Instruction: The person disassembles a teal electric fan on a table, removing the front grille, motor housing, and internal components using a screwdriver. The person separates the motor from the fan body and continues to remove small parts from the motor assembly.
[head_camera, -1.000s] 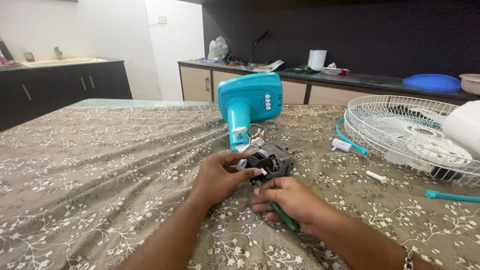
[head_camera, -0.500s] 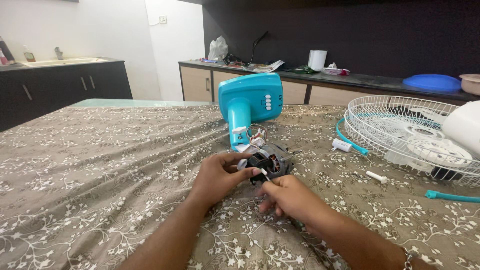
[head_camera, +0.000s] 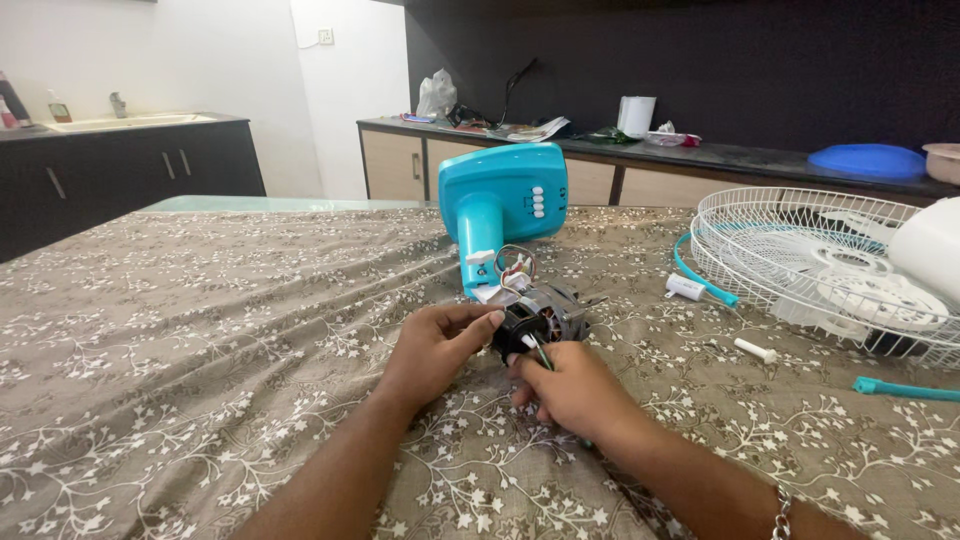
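Steadying the dark metal fan motor (head_camera: 540, 322) with the left hand (head_camera: 432, 350), the right hand (head_camera: 565, 388) grips a green-handled screwdriver (head_camera: 541, 352) against it; next, it seems, comes keeping the tip seated.

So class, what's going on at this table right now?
A person is working on a small fan motor lying on a floral tablecloth. The left hand steadies the motor, while the right hand holds a green-handled screwdriver with its tip at the motor. A turquoise fan base lies behind it, and a white fan grille to the right.
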